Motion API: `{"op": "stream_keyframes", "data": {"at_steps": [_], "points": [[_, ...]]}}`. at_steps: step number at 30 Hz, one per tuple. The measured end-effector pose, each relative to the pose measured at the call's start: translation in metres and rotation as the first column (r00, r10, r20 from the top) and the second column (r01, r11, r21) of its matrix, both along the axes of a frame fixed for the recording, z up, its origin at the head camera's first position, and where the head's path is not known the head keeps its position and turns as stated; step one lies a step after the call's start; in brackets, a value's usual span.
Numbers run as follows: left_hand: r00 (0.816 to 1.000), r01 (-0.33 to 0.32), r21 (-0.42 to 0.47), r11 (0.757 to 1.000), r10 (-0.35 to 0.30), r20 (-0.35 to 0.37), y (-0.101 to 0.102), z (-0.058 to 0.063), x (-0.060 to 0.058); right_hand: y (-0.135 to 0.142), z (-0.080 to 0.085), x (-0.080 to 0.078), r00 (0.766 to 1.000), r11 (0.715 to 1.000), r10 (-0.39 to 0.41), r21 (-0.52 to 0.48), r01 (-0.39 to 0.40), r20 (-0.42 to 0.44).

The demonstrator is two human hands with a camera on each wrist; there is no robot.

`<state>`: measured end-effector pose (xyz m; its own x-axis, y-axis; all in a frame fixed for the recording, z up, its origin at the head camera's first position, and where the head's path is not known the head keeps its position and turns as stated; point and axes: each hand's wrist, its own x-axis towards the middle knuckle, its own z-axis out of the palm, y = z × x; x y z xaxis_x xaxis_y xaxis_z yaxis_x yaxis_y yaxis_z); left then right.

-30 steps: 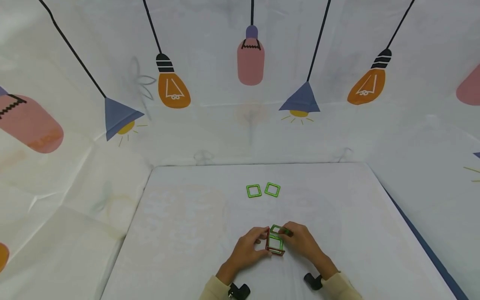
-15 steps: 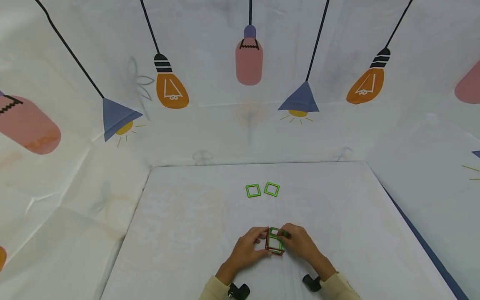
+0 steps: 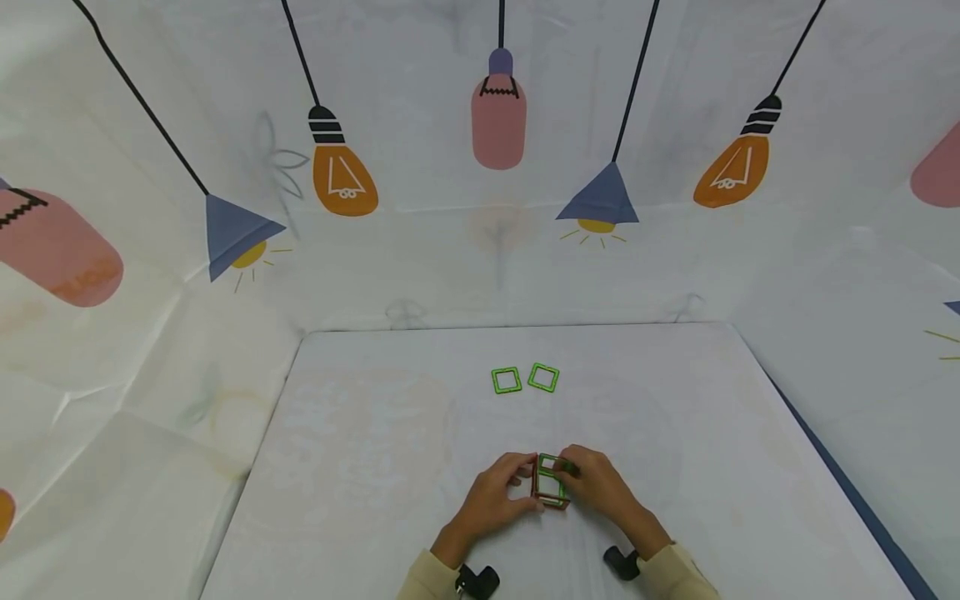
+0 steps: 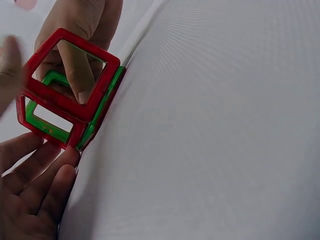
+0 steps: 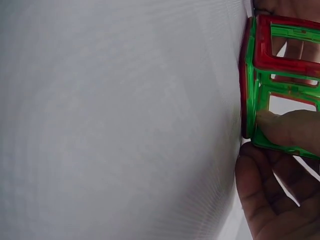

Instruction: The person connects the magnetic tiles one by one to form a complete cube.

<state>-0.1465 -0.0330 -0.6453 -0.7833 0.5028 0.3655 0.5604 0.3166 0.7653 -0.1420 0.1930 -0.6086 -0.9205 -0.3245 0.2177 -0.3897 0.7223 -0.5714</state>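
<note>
A small box of red and green magnetic tiles (image 3: 535, 482), square frames joined at their edges, stands on the white table in the head view. My left hand (image 3: 491, 497) holds its left side, thumb at the front and fingers at the back. In the left wrist view, fingertips touch the lower corner of a red tile (image 4: 55, 103). My right hand (image 3: 602, 483) pinches a green square tile (image 5: 262, 100) between thumb and fingers at the box's right side. Its fingers partly hide that tile in the head view.
Two loose green square tiles (image 3: 495, 382) lie flat farther back on the white table (image 3: 375, 467). Behind rises a white sheet (image 3: 435, 250) printed with lamps. Black wrist cameras (image 3: 478, 582) sit on both wrists.
My right hand has lowered the green tile slightly and brought it closer against the box. My left hand stays in place around the box.
</note>
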Motion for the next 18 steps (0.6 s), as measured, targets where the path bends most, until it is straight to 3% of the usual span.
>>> {"op": "stream_keyframes", "data": {"at_steps": [6,14,18], "points": [[0.999,-0.018,0.027,0.999,0.019,-0.048,-0.0005,0.0023,0.0004,-0.0008,0.0015,0.0003,1.000,1.000,0.002,0.005,-0.002,0.012],[0.998,-0.059,0.038,0.998,0.059,-0.003,0.0001,0.0021,0.0012,-0.0041,0.0024,-0.0030,0.997,0.999,0.040,0.003,-0.040,0.059],[0.998,-0.056,0.053,0.997,0.057,-0.028,-0.0002,0.0021,0.0013,-0.0045,0.0028,-0.0038,0.995,0.998,0.068,-0.025,-0.066,0.075]]}}
